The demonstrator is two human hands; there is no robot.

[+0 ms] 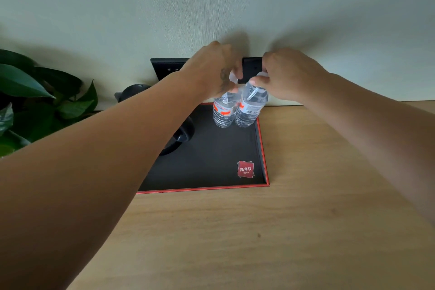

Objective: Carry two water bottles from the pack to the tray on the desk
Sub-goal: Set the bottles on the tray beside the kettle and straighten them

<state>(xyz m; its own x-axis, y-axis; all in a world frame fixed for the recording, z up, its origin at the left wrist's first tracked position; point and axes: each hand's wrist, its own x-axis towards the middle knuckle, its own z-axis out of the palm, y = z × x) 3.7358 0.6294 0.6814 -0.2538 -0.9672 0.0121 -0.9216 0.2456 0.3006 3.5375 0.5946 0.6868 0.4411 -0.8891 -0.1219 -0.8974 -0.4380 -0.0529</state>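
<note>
Bottles stand side by side in the far right corner of the tray, a black tray with a red rim lying on the wooden bench against the wall. The left bottle carries a label with red marks; the right bottle shows a barcode and leans slightly toward its neighbour, the two touching or nearly so. Both bases rest on the tray floor. The left hand reaches in from above, its fingers closed round the neck and cap of the left bottle. The right hand does the same with the right bottle, thumb and fingers pinched at the white cap. A red square logo sits in the near right corner of the tray. A dark round object lies partly hidden under the left forearm. Green plant leaves fill the left edge.
</note>
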